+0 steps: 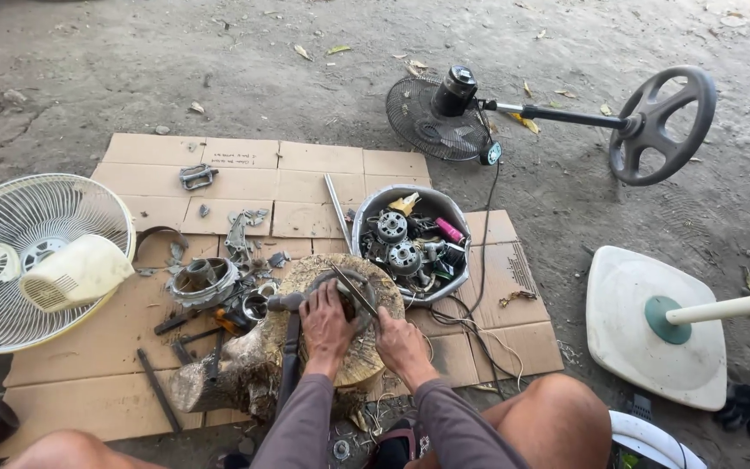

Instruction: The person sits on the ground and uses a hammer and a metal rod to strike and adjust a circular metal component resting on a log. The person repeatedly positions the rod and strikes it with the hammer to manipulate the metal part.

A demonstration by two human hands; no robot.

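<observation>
Sitting low over a wooden stump [353,360] with bare knees spread, a person is working both hands on a round metal motor part [346,293] lying on the stump's flat top. The left hand [325,328] is pressing down on the part's near edge, fingers curled over it in a closed grip, while the right hand [398,340] is closing its fingers around the handle end of a thin metal tool [355,291] — its shaft is slanting up and left across the part. A hammer [288,334] is leaning against the stump just left of the left hand, its head level with the top.

The stump is resting on flattened cardboard [245,169] that is littered with dismantled pieces — a grey motor housing [204,281] to the left, small brackets and dark metal strips around it. Just beyond the stump, a metal basin [411,245] is holding motor cores and wires. At far left a white fan grille [35,260] is lying with a cream motor cover [78,273] on it. To the right a white fan base [653,326] is sitting on the dirt, and farther off a black standing fan [549,117] is lying on its side.
</observation>
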